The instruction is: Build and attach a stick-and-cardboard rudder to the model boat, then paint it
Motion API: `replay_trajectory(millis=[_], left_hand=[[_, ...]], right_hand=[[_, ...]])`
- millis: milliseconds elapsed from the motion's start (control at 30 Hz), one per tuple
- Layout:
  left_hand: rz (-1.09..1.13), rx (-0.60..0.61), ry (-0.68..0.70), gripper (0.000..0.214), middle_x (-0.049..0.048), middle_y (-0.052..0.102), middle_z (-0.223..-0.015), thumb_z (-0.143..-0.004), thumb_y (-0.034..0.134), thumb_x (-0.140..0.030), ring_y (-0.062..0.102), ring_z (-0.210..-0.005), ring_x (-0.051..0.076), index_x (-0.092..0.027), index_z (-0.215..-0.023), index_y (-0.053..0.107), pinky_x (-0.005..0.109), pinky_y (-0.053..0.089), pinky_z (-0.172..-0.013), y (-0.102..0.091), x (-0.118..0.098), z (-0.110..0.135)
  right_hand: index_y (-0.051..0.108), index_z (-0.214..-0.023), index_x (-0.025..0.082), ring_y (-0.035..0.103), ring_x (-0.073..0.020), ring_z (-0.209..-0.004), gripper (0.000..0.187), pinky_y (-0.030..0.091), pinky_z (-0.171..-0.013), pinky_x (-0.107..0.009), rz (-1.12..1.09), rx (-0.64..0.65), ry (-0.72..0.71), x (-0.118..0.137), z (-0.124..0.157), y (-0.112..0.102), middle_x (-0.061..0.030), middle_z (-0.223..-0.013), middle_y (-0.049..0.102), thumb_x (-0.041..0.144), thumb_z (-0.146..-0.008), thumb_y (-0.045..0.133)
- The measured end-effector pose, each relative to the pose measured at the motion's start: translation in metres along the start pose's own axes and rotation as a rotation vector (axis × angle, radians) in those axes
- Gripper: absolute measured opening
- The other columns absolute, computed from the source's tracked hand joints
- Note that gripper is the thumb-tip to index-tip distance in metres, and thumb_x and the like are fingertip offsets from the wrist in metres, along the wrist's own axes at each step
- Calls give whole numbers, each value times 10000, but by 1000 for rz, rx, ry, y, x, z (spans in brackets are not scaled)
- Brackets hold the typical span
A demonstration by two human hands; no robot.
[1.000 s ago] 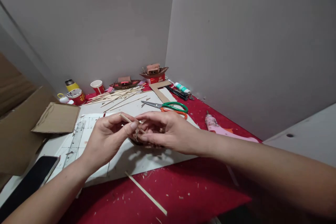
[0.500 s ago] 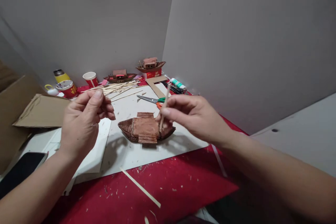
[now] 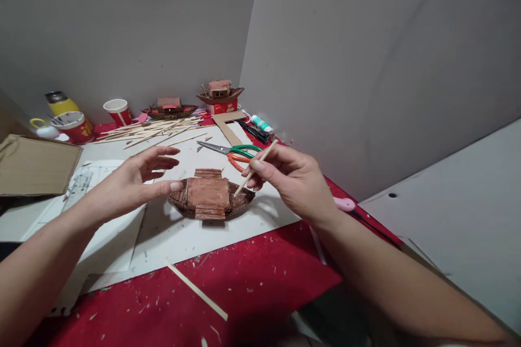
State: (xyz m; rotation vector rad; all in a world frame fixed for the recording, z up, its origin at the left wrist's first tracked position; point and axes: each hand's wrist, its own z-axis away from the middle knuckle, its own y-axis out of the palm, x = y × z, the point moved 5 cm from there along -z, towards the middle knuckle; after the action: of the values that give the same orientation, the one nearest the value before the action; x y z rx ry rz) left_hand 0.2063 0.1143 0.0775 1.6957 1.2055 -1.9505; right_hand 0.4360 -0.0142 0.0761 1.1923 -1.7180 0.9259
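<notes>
Nearest you, on the red cloth (image 3: 264, 276): one loose strip (image 3: 197, 291). Beyond, on the white board (image 3: 244, 222), model boat (image 3: 209, 198) between your hands: left hand (image 3: 134, 181) open, thumb touching one end; right hand (image 3: 293, 176) pinching a stick (image 3: 256, 167), tip at the other. Farther back: scissors (image 3: 232, 150).

One head-worn camera looks forward and down, close over the table (image 3: 264, 276). The left hand (image 3: 134, 181) and right hand (image 3: 293, 179) reach in from the lower corners towards frame centre. The wall corner (image 3: 246, 38) rises in the upper middle.
</notes>
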Motion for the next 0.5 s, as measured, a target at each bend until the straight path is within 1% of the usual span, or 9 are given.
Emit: replay_trajectory(millis=[133, 233, 333, 400, 467, 500], left_hand=[[-15, 19, 13, 577, 136, 642, -1292, -693, 822, -321, 607, -1174, 311, -269, -1240, 646, 342, 569, -860, 3, 2, -1], [-9, -22, 23, 486, 121, 668, -1249, -721, 801, -336, 622, -1146, 288, -246, -1182, 680, 348, 560, -890, 7, -3, 1], [61, -109, 60, 345, 107, 724, -1104, -744, 779, -357, 671, -1031, 264, -212, -1052, 726, 338, 574, -849, 11, -16, 7], [126, -130, 75, 297, 98, 748, -996, -741, 782, -350, 697, -937, 256, -204, -997, 741, 331, 589, -792, 17, -26, 13], [199, -93, 66, 253, 90, 758, -939, -741, 784, -320, 710, -876, 250, -209, -966, 751, 330, 595, -761, 26, -34, 20], [233, -42, 58, 220, 87, 760, -923, -751, 775, -305, 713, -861, 249, -213, -951, 757, 335, 595, -760, 33, -37, 23]], right_hand=[[682, -728, 192, 584, -92, -571, 231, 504, -578, -238, 87, -60, -20, 0, 2, -7, 15, -633, 631, 364, -882, 673], [686, -699, 203, 575, -89, -558, 247, 505, -578, -240, 65, -75, -28, 0, 5, -10, 17, -621, 625, 376, -875, 682], [707, -793, 220, 627, -113, -569, 175, 546, -564, -261, -58, -46, 9, 3, 10, -6, 3, -688, 672, 378, -865, 692], [705, -878, 235, 654, -129, -564, 123, 569, -548, -273, -119, -40, 42, 9, 14, -2, 2, -719, 696, 352, -842, 720], [690, -906, 243, 673, -138, -562, 117, 584, -543, -276, -161, -9, 65, 17, 17, 6, 2, -733, 712, 319, -829, 734], [682, -904, 244, 681, -142, -569, 110, 590, -547, -276, -179, 20, 73, 21, 18, 11, 1, -741, 719, 309, -831, 731]])
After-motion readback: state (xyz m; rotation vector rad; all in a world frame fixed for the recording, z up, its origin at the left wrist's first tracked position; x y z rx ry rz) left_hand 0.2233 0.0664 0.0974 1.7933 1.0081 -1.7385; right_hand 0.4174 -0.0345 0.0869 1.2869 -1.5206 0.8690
